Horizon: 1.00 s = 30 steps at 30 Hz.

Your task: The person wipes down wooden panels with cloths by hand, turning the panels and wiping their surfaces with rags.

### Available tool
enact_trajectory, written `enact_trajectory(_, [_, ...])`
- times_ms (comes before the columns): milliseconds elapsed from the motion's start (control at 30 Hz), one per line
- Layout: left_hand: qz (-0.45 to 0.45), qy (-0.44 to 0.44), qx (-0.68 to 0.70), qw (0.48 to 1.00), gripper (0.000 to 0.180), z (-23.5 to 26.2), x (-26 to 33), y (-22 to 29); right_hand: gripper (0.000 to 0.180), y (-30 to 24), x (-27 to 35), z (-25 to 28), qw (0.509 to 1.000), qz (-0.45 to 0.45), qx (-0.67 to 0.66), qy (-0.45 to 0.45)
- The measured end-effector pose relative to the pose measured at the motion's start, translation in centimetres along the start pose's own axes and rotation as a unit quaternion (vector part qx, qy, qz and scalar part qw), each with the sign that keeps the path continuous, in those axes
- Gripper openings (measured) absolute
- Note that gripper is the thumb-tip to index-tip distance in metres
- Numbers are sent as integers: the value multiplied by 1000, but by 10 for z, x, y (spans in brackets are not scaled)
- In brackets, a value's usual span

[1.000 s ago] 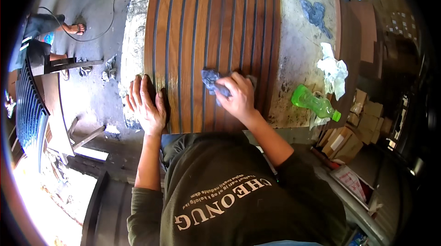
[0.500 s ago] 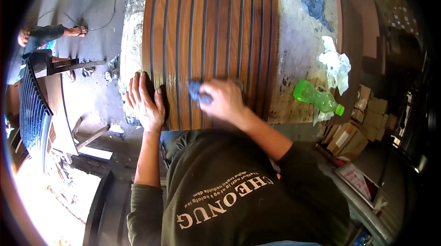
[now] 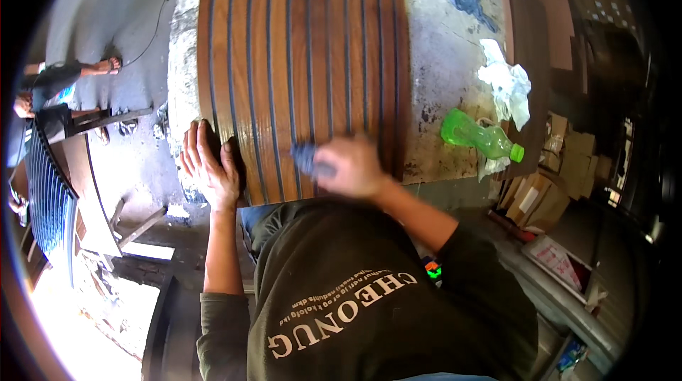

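The right hand (image 3: 353, 165), fingers closed on a dark rag (image 3: 307, 158), rubs the near end of the grooved wooden panel (image 3: 305, 61) on the worktop (image 3: 447, 75); the left hand (image 3: 210, 168), fingers spread flat, steadies its corner; the next stroke needs even pressure along the grain.

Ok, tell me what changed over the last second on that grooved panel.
The right hand, gripping the dark cloth, slid leftward and nearer along the grooved wooden panel. The left hand stayed flat on the panel's near left corner; the green bottle stayed on the bench.
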<state>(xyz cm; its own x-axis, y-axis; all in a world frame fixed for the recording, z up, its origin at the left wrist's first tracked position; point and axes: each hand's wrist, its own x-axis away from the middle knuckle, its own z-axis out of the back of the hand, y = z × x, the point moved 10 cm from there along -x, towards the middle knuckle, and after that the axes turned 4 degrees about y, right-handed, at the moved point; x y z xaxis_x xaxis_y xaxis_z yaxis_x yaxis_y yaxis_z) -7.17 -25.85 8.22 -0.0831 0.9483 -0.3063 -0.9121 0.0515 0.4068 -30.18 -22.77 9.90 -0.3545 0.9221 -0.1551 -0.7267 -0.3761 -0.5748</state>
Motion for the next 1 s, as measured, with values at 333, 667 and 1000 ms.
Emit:
enact_trajectory(333, [-15,-2,7,1000,56,-7,5,2,29,71,21,52,971,-148,84,166])
enact_trajectory(667, [-42,19,-5,999,55,-11,5,8,23,131,-93,62,966,-146,149,150])
enact_trajectory(1000, [-47,23,-32,998,59,-1,0,16,32,82,26,50,971,-173,55,157])
